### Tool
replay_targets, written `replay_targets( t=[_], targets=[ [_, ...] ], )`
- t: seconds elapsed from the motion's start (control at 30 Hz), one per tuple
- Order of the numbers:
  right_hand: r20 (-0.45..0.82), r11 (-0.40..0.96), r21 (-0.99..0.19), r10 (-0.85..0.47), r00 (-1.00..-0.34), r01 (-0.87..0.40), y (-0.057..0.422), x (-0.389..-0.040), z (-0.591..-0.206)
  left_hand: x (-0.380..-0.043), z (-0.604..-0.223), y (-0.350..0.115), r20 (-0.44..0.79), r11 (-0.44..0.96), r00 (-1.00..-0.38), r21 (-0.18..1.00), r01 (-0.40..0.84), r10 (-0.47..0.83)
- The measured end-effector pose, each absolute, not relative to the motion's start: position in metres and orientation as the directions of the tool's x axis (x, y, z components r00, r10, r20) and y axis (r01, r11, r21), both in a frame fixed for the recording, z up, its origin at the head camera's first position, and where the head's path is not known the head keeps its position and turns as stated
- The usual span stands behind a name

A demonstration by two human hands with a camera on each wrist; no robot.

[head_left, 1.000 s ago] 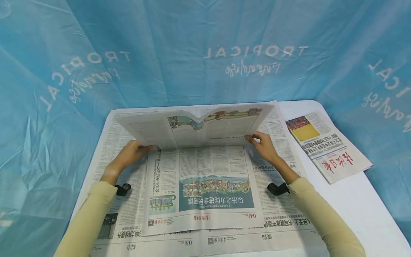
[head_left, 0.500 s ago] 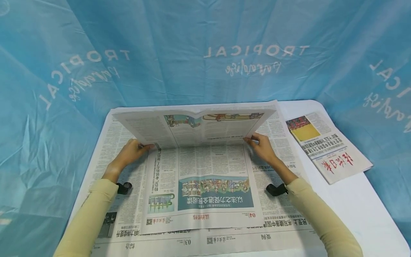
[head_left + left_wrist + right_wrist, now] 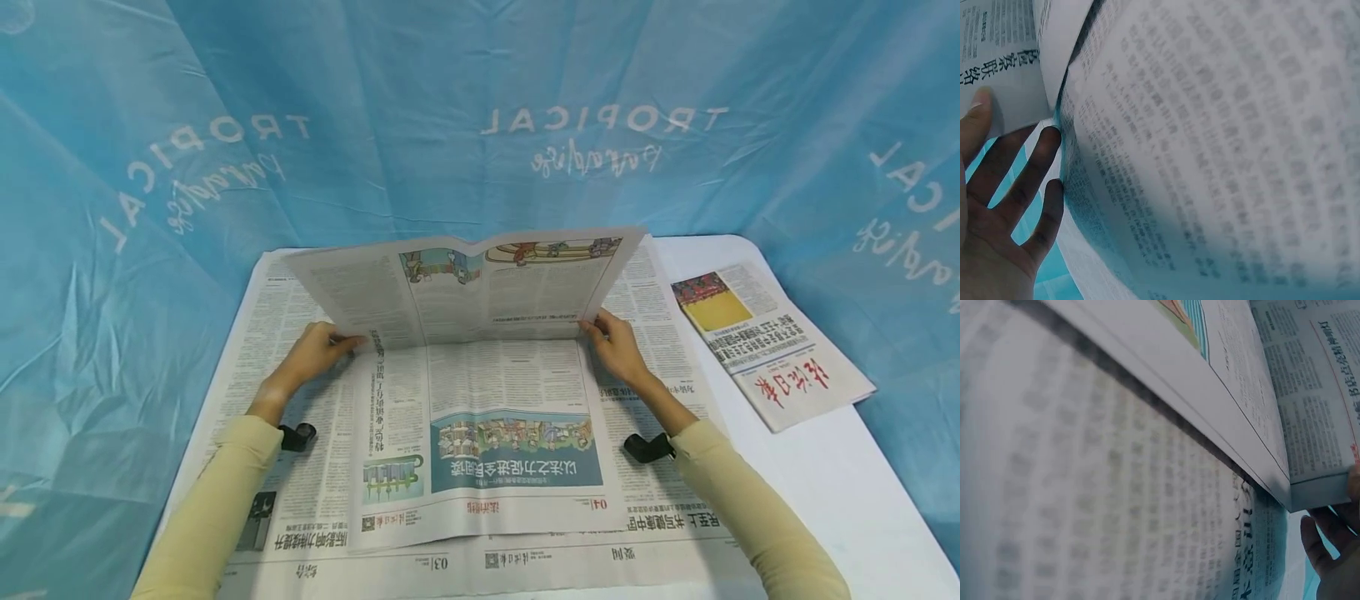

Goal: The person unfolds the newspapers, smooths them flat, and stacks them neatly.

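A newspaper sheet [image 3: 517, 375] with a blue illustrated banner lies in the middle of the head view. It is bent along a crosswise line, its far half [image 3: 465, 292] standing up and leaning away. My left hand [image 3: 315, 352] pinches the left edge at this bend. In the left wrist view the thumb [image 3: 979, 115] presses on the page while the other fingers spread beneath it. On the opposite edge, my right hand [image 3: 617, 346] pinches the paper at the same height. The right wrist view shows that hand [image 3: 1341, 550] at the page corner, partly cut off.
A larger opened newspaper [image 3: 300, 483] is spread underneath, over the white table [image 3: 817, 500]. To the right lies a folded newspaper [image 3: 772, 342] with a red masthead. Blue curtain fabric [image 3: 480, 125] hangs behind and along both sides.
The standing far half dipped slightly half a second ago and now rises higher. The sheet has shifted a little to the right, with both hands keeping hold of its edges.
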State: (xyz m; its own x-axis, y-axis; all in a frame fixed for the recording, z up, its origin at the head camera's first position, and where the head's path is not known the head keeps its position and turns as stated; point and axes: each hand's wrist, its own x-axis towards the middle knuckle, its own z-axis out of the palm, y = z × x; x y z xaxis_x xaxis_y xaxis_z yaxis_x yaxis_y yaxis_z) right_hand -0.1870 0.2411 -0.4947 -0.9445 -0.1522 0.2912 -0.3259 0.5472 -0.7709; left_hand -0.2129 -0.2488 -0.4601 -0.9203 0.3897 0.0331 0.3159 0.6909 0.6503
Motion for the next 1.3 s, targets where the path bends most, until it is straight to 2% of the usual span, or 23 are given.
replay_targets(
  t=[0.17, 0.47, 1.0, 1.3],
  targets=[
    [0.256, 0.576, -0.765, -0.137, -0.957, -0.287, 0.242, -0.186, -0.495, -0.211, -0.462, -0.246, -0.021, 0.719, -0.934, 0.644, 0.261, 0.357],
    [0.178, 0.647, -0.732, -0.124, -0.976, -0.215, 0.239, -0.186, -0.494, -0.211, -0.468, -0.241, -0.019, 0.743, -0.948, 0.626, 0.238, 0.319],
    [0.138, 0.624, -0.759, -0.122, -0.983, -0.184, 0.242, -0.183, -0.500, -0.209, -0.465, -0.239, -0.052, 0.783, -0.952, 0.583, 0.217, 0.302],
    [0.166, 0.638, -0.737, -0.149, -0.975, -0.223, 0.244, -0.182, -0.503, -0.209, -0.470, -0.238, -0.077, 0.786, -0.946, 0.580, 0.215, 0.315]
  ],
)
